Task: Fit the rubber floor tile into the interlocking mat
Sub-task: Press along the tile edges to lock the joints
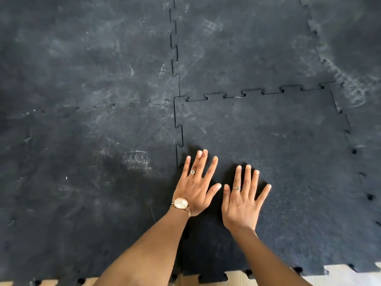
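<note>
A dark rubber floor tile (278, 145) with toothed edges lies at the lower right of the black interlocking mat (92, 79). Its top and left seams still show as dark open gaps beside the neighbouring tiles. My left hand (195, 186), with a watch and a ring, rests flat with fingers spread on the tile's left part, close to the left seam. My right hand (243, 201), also ringed, lies flat and spread just to its right on the same tile. Neither hand holds anything.
Scuffed mat tiles cover the floor to the left, top and right. The far-right seam (350, 141) shows small holes between the teeth. Pale wooden floor (350, 275) shows past the mat's near edge at the bottom.
</note>
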A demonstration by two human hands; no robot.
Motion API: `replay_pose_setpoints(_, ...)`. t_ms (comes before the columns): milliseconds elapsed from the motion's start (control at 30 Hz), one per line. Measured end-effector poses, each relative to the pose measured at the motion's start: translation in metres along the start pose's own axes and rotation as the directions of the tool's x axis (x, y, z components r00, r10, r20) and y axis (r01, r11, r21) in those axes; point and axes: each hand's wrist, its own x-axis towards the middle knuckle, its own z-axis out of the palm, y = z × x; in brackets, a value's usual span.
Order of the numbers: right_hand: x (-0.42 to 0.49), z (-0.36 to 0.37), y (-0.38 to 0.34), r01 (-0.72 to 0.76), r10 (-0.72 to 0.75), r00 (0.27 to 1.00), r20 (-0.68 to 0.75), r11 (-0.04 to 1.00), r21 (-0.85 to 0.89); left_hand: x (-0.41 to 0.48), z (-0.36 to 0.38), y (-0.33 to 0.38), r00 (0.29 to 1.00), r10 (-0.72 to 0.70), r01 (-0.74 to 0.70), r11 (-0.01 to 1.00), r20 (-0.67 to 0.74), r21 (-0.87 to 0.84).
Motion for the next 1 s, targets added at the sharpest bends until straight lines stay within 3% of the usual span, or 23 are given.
replay_pose_setpoints(333, -0.001, -0.006, 0.007, 0.068, -0.07, 0.996, 0.06, 0.997, 0.026, -0.003, -0.005, 0.006, 0.999, -0.04, 0.04, 0.999, -0.013, 0.028)
replay_pose_setpoints(500, -0.017, -0.007, 0.039, 0.202, -0.203, 0.977, 0.066, 0.979, 0.028, -0.049, 0.002, 0.032, 0.974, -0.227, 0.22, 0.964, -0.028, -0.148)
replay_pose_setpoints(633, -0.043, -0.004, 0.053, 0.203, -0.203, 0.979, 0.024, 0.979, 0.013, -0.099, 0.015, 0.066, 0.967, -0.255, 0.255, 0.967, -0.028, 0.003)
replay_pose_setpoints(833, -0.045, 0.0, 0.052, 0.184, -0.184, 0.983, -0.018, 0.983, 0.013, -0.107, 0.021, 0.065, 0.99, -0.139, 0.139, 0.99, -0.038, -0.017)
replay_pose_setpoints(1000, -0.045, -0.002, 0.051, 0.173, -0.173, 0.985, 0.006, 0.985, -0.003, -0.101, 0.02, 0.065, 0.981, -0.188, 0.188, 0.982, 0.05, -0.004)
